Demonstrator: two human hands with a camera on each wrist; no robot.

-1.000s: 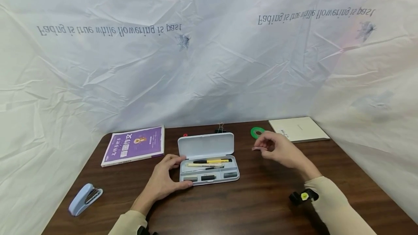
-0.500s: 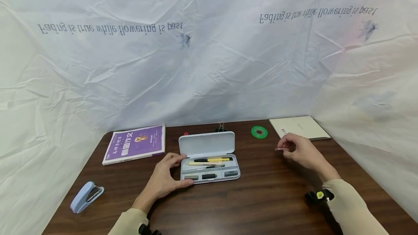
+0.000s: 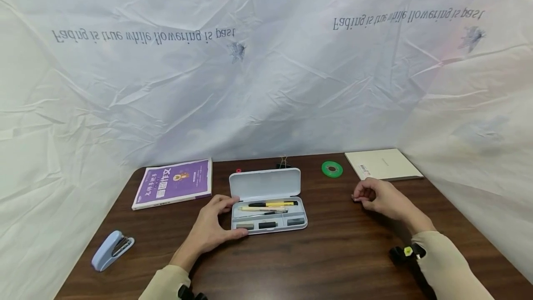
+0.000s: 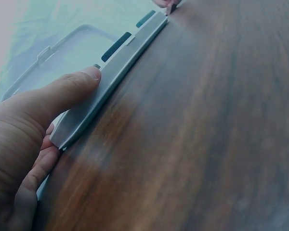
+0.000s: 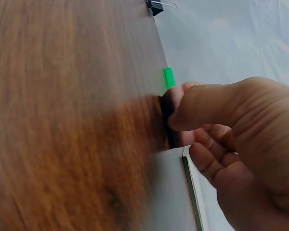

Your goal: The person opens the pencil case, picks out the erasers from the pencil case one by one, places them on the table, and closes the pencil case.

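Note:
A pale blue pencil case (image 3: 269,230) lies with its lid raised at mid-table. My left hand (image 3: 207,228) grips its left end, thumb on the front edge and fingers at the back corner. Inside are a yellow and black pen (image 3: 283,203), a cream pen (image 3: 260,209), a thinner pen, and several small dark pieces (image 3: 267,224) in the front compartments. Right of the case, my right hand (image 3: 385,200) pinches a small flat dark piece (image 5: 167,122) low over the table, between thumb and fingers. Its kind is unclear, being mostly covered by the fingers.
A purple book (image 3: 175,182) lies back left, a light blue stapler (image 3: 111,250) front left. Behind the case are a black binder clip (image 3: 284,165) and a small red ring (image 3: 238,170). A green tape roll (image 3: 331,169) and cream notebook (image 3: 385,164) lie back right.
My right hand has moved right, away from the case, with the small piece, then slightly lower toward the table. The left hand keeps its grip on the pencil case.

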